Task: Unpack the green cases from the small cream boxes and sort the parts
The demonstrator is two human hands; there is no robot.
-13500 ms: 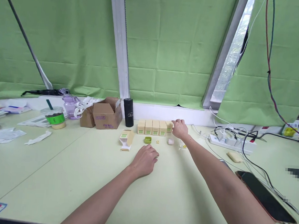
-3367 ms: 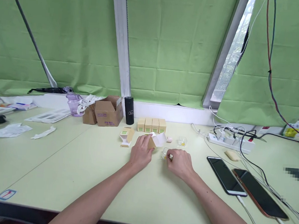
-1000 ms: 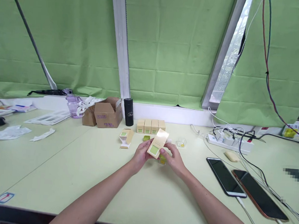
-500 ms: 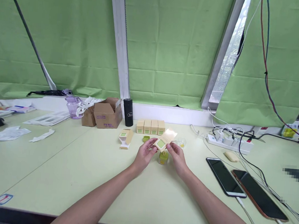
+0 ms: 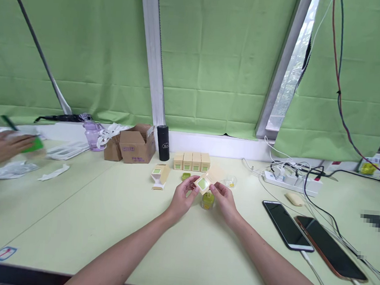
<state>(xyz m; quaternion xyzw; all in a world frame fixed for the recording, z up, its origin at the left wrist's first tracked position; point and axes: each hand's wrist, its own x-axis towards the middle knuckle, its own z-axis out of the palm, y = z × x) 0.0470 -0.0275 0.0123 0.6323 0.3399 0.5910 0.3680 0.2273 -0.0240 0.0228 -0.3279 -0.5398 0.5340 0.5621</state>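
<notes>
Between my two hands is a small folded tan card (image 5: 203,184) with a green square on its face. My left hand (image 5: 183,195) pinches its left edge, and my right hand (image 5: 224,199) grips the right corner. Just below the card, a small clear jar with a green lid (image 5: 208,200) stands on the table. Behind my left hand lies a green lid (image 5: 186,176). A clear plastic cup with something yellow inside (image 5: 230,181) sits beyond my right hand. An opened tan carton (image 5: 159,176) lies to the left.
Several small tan boxes (image 5: 191,161) stand in a row behind, by a black bottle (image 5: 162,143) and a cardboard box (image 5: 137,145). Two phones (image 5: 288,225) and a power strip (image 5: 292,183) with cables lie right. Another person's hand (image 5: 5,147) holds something green at far left.
The card has tilted slightly and shifted a little left in my hands. Another person's hand has come in at the far left with a green item, blurred by motion.
</notes>
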